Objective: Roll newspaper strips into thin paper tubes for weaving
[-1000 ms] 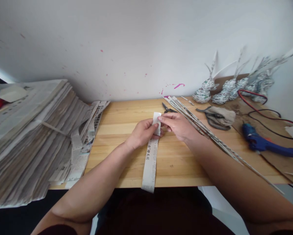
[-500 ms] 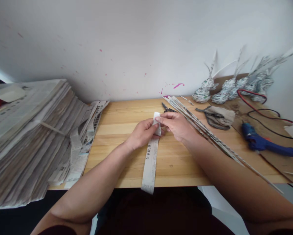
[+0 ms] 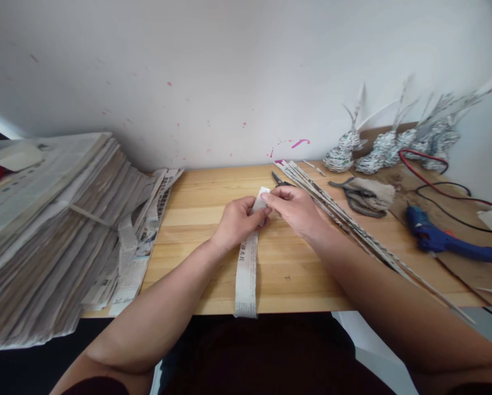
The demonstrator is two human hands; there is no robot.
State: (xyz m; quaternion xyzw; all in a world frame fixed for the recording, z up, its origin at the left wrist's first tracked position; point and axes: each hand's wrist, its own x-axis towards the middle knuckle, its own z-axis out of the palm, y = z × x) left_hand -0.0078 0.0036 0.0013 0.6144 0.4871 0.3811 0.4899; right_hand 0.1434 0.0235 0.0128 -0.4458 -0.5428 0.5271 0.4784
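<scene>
A newspaper strip [image 3: 247, 274] trails toward six o'clock over the bench [image 3: 180, 219]; left hand [image 3: 238, 220] and right hand [image 3: 295, 209] pinch its upper end. The tail is flat, seemingly unworked; the grip hides any fold. At three o'clock, paper rods [image 3: 343, 218] lie already formed.

At six o'clock, the strip [image 3: 246, 274] is matt, printed newspaper; at nine, the stack [image 3: 64, 258] is similarly dull paper, rough along its edges. The desk [image 3: 204, 192] is smooth, grained wood. Toward two, the figures [image 3: 338, 160] look like ridged paper; at three, fuzzy cloth [image 3: 377, 195] and a smooth plastic gun-shaped tool [image 3: 451, 247].
</scene>
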